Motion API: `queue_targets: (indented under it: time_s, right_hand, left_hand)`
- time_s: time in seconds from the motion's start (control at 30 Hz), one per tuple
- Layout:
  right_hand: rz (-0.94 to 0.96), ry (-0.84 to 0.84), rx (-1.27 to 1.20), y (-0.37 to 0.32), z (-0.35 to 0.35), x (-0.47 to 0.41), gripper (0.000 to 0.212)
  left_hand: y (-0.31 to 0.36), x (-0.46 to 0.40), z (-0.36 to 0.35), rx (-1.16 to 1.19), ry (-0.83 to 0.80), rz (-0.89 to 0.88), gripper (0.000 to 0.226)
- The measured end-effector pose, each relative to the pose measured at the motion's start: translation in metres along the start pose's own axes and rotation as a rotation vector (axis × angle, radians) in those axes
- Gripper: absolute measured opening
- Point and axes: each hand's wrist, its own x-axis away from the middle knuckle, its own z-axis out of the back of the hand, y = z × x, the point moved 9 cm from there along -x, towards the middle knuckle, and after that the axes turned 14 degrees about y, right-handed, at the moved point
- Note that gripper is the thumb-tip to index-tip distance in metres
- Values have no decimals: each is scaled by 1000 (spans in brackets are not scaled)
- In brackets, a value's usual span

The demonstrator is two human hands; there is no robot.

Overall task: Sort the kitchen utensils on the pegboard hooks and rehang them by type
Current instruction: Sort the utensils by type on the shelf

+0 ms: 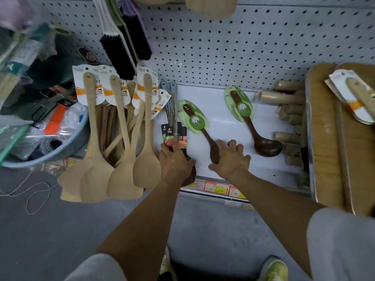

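At frame centre the right hand [230, 159] grips a dark wooden spoon [205, 134], the left hand [175, 159] clutches carded utensils [174, 132] — likely mid-sort, hook next.

Pale wooden spatulas [121, 138] hang left of the white shelf [223, 122]; on it a dark wooden ladle [261, 136] lies right of a dark wooden spoon [205, 134], before the grey pegboard [243, 47].

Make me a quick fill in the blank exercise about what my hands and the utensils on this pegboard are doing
1. The right hand grips a dark ____ spoon.
2. The dark ladle hangs to the ____ of that spoon.
3. The pale spatulas hang to the ____ of the left hand.
4. Both dark utensils carry ____ oval cards.

Missing words: wooden; right; left; green
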Motion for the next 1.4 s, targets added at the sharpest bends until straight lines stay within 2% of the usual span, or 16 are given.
queue_targets:
  time_s: [0.1, 0.37, 0.57, 0.73, 0.9, 1.13, 1.23, 1.4]
  right_hand:
    - [44, -29, 64, -1, -10, 3, 86]
    - [-47, 8, 43, 19, -7, 8, 75]
    - [-57, 1, 7, 25, -1, 10, 72]
    - [-17, 10, -3, 26, 5, 17, 64]
    - [46, 113, 22, 29, 27, 22, 48]
    - [-3, 197, -1, 57, 56, 22, 41]
    - [-38, 210, -2, 70, 63, 23, 44]
    - [-85, 243, -61, 91, 75, 24, 44]
  left_hand:
    - [0, -2, -2, -31, 11, -3, 100]
    - [19, 11, -12, -11, -10, -77, 99]
    - [28, 15, -20, -2, -1, -69, 98]
    - [26, 16, -16, 36, -27, -42, 95]
    - [25, 20, -12, 57, -19, -9, 94]
    - [48, 32, 4, 135, 76, -46, 76]
    - [75, 45, 3, 269, 98, -99, 66]
    - [134, 78, -17, 487, -6, -207, 45]
